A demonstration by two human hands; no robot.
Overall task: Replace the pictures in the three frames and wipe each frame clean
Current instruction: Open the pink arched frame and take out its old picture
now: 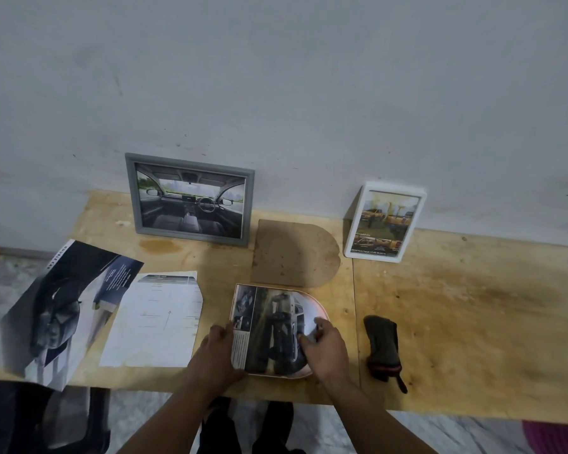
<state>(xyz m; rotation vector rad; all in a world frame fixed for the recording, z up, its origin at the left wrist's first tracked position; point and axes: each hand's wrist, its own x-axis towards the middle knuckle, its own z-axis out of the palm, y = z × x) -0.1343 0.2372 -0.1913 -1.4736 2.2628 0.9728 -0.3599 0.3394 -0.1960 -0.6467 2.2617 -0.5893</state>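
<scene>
A pink arch-shaped frame [318,304] lies flat near the table's front edge with a dark car picture [269,326] on it. My left hand [215,352] holds the frame's left edge. My right hand [325,345] rests on the picture's right side, fingers curled over it. The frame's brown arch-shaped backing board [292,253] lies just behind. A grey frame [191,198] with a car-interior picture leans on the wall at the back left. A white frame [386,221] with a yellow-truck picture stands at the back right. A dark cloth [382,347] lies to the right of my right hand.
A large car brochure [63,309] hangs over the table's left edge, and a cut white sheet [154,322] lies beside it. The plywood table [473,322] ends close in front of me. A dark chair [79,417] stands below at the left.
</scene>
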